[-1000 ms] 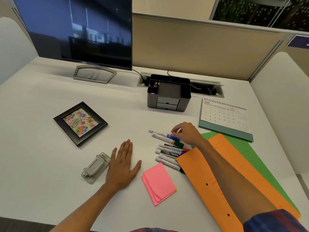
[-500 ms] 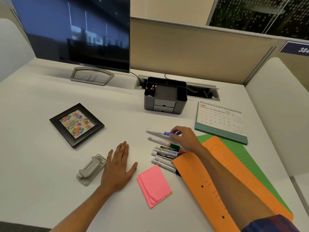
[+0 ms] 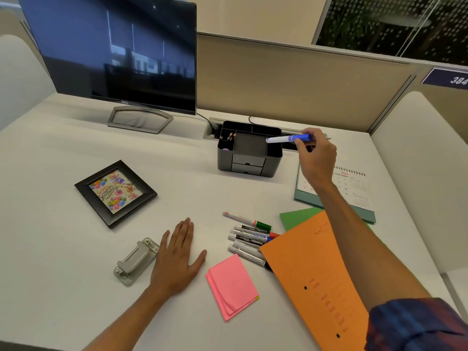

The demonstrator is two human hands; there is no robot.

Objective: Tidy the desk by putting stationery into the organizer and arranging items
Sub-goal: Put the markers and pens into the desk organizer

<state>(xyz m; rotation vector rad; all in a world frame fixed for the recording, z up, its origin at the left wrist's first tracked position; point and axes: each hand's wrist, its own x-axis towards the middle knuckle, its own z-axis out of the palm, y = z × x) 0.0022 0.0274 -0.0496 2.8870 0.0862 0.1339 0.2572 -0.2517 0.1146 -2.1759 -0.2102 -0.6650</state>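
Right hand [image 3: 316,158] pinches the blue marker [image 3: 288,139] near its cap, held level over the organizer's [image 3: 249,158] right side. Left hand [image 3: 177,259] rests flat on the worktop [image 3: 63,249], fingers straight. We judge the risk: released level, the marker could bridge the rim and roll off; it needs tipping upright first. Legible: "DELL" on the monitor [image 3: 114,51], "Happy Birthday" in the frame [image 3: 115,193], "camlin" on the remaining markers [image 3: 249,236], "384" on a sign [image 3: 448,78].
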